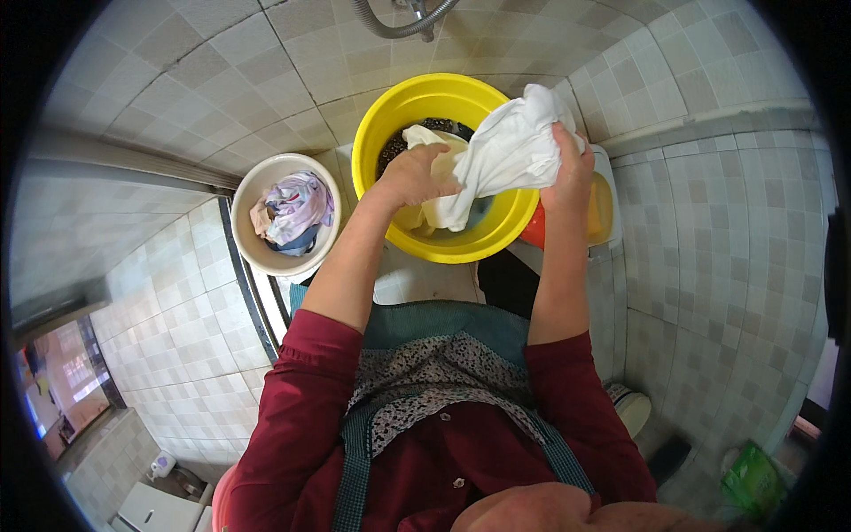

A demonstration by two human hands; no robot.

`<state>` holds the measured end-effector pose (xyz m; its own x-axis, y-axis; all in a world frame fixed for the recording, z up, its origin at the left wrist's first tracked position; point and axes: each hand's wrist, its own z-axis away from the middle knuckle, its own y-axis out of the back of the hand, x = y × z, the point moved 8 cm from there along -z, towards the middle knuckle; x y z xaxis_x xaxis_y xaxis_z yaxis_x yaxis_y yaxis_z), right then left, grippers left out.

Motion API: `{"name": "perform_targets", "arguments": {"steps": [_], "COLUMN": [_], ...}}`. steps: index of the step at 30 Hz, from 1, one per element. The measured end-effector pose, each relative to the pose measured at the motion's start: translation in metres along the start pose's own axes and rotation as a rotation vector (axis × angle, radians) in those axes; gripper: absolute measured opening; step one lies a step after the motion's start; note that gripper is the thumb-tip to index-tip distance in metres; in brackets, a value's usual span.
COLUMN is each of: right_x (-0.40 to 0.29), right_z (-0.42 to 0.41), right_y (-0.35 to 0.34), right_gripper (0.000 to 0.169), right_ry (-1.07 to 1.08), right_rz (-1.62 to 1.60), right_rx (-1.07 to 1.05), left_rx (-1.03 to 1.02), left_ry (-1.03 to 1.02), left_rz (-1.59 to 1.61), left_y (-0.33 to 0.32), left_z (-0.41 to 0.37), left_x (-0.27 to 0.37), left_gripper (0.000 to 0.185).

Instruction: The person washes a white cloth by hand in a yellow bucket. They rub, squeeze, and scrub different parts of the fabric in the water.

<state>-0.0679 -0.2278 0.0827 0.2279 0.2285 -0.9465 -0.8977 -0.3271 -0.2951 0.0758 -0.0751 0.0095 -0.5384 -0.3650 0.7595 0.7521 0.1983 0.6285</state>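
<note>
A yellow plastic tub (370,159) stands before me, with dark patterned cloth (392,151), pale yellow cloth (435,141) and some water inside. My right hand (570,166) grips a bunched white cloth (515,143) above the tub's right rim. The white cloth hangs down to the left into the tub. My left hand (420,174) is over the tub, fingers spread, beside the hanging end of the white cloth and in front of the yellow cloth; whether it touches either one is unclear.
A cream basin (241,223) with tie-dye-like clothing (299,206) stands left of the tub. Right of it are a red object (534,228) and a pale container (602,206). A metal hose (399,30) hangs on the tiled wall. A green package (752,480) lies at lower right.
</note>
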Motion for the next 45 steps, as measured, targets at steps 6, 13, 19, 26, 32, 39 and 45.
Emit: {"name": "perform_targets", "arguments": {"steps": [6, 13, 19, 26, 32, 39, 45], "right_x": [-0.003, -0.024, -0.044, -0.022, 0.03, 0.012, 0.036], "right_z": [-0.006, 0.008, 0.006, -0.011, -0.03, 0.137, 0.056], "right_y": [0.014, 0.02, 0.031, 0.046, 0.035, -0.123, -0.078], "right_gripper": [0.04, 0.036, 0.033, 0.035, 0.047, 0.026, 0.024], "right_ry": [-0.03, -0.064, -0.008, -0.084, -0.186, 0.901, 0.539], "right_rz": [-0.19, -0.327, -0.374, -0.19, -0.401, 0.853, 0.857], "right_rx": [0.122, 0.187, 0.11, 0.142, -0.091, -0.517, -0.13], "left_rx": [-0.164, 0.051, 0.482, 0.197, -0.022, -0.067, 0.451], "left_ry": [0.106, -0.124, 0.007, 0.345, 0.198, -0.245, 0.577], "left_rz": [0.233, 0.072, 0.307, 1.38, 1.935, 2.138, 1.646], "left_y": [-0.046, -0.047, 0.007, 0.027, 0.01, -0.042, -0.035], "left_z": [-0.012, 0.0, -0.017, -0.012, -0.018, -0.019, 0.0], "left_x": [-0.017, 0.035, -0.022, -0.029, -0.01, -0.047, -0.006], "left_gripper": [0.076, 0.06, 0.021, 0.026, 0.041, 0.037, 0.029]}}
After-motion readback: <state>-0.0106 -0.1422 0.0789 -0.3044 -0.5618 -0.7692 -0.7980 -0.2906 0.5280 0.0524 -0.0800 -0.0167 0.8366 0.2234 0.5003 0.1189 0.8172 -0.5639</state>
